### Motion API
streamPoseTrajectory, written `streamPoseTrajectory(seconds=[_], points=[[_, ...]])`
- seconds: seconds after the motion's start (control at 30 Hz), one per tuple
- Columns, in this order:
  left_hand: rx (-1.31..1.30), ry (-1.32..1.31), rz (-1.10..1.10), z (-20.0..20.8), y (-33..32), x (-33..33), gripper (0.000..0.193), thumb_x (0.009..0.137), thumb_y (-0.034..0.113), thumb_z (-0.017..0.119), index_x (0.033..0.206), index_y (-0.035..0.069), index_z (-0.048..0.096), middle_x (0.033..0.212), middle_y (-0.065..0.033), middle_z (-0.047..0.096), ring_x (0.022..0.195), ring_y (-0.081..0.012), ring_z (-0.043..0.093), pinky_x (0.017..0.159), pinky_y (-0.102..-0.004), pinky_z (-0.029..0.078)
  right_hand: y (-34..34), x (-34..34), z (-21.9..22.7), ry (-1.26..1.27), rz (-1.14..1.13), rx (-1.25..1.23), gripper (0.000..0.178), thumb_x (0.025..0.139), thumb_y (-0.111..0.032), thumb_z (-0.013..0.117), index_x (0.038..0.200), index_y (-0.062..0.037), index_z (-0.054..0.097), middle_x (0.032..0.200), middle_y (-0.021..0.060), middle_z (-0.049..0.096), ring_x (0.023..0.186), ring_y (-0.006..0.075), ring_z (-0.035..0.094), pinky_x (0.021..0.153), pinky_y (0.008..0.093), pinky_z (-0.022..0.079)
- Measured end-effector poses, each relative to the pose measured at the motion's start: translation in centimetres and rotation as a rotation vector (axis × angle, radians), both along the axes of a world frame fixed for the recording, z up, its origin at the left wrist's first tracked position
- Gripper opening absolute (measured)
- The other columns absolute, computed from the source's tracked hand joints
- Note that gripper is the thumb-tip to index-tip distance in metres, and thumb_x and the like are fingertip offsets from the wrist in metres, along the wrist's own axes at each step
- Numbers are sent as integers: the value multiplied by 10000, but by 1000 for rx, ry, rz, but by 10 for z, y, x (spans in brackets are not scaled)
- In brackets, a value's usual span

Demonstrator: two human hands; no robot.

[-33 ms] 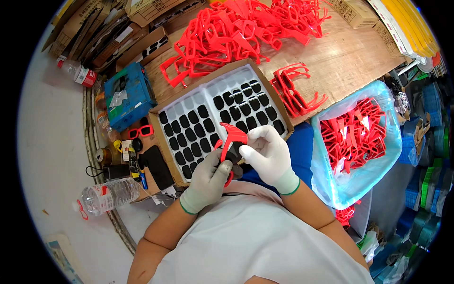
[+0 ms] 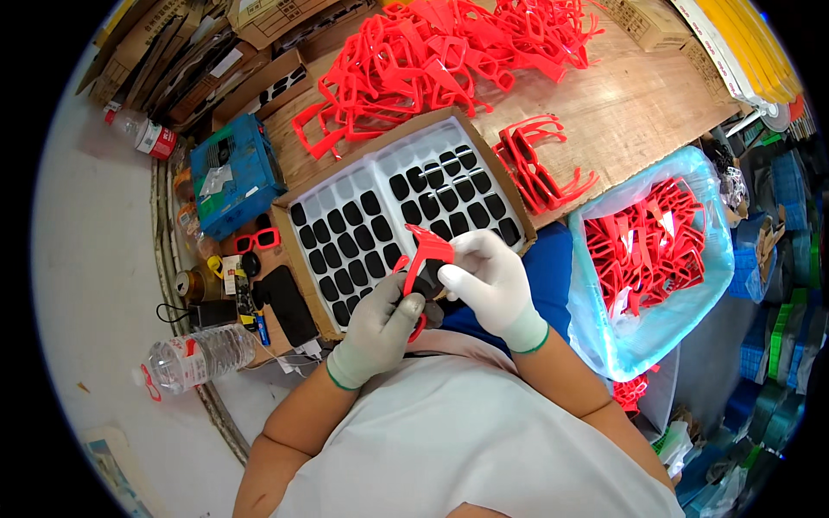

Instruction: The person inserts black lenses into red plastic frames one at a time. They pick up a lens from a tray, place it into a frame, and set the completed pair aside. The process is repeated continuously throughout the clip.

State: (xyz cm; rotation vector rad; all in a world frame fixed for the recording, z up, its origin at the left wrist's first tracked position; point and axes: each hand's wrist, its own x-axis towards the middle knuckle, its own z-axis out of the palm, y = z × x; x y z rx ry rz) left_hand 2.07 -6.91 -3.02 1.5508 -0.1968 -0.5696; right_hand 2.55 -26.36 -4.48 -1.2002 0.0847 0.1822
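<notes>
A red glasses frame is held up in front of my body, over the near edge of a box of lenses. My left hand, in a pale glove with a darkened thumb, is closed around the frame's lower left part. At its other side my right hand, in a white glove, pinches the frame with bent fingers and thumb. A dark lens shows between the hands; how it sits against the rim is partly hidden. The cardboard box beyond holds rows of black lenses in a white tray.
Red frames are heaped at the back, with several more right of the box. A lined bin of red glasses stands right. Leftward are a blue case, a phone and a water bottle.
Both hands and the red glasses frame have shifted very slightly. The grip looks the same.
</notes>
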Motion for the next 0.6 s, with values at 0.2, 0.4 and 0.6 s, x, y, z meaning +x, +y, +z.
streamPoseTrajectory(seconds=[0.2,0.4,0.6], points=[[63,91,-90,16,5,5,282,1023,139,501,1213,-45,600,922,-86,693,849,-138,644,814,-309,529,-13,3,-12,36,265,89,288,924,-247,656,1004,23,718,879,36,673,776,95,580,727,271,493],[78,121,-112,20,7,7,273,994,95,505,1198,-44,621,925,-87,699,870,-139,655,814,-310,536,-13,4,-8,119,285,139,304,869,-237,675,1000,37,698,907,68,680,801,132,581,736,286,476],[67,149,-122,21,8,8,211,974,102,555,1111,-37,636,918,-96,708,847,-142,665,800,-304,541,-11,-1,-9,111,265,204,276,875,-227,655,992,14,723,887,39,689,776,101,571,738,273,482]])
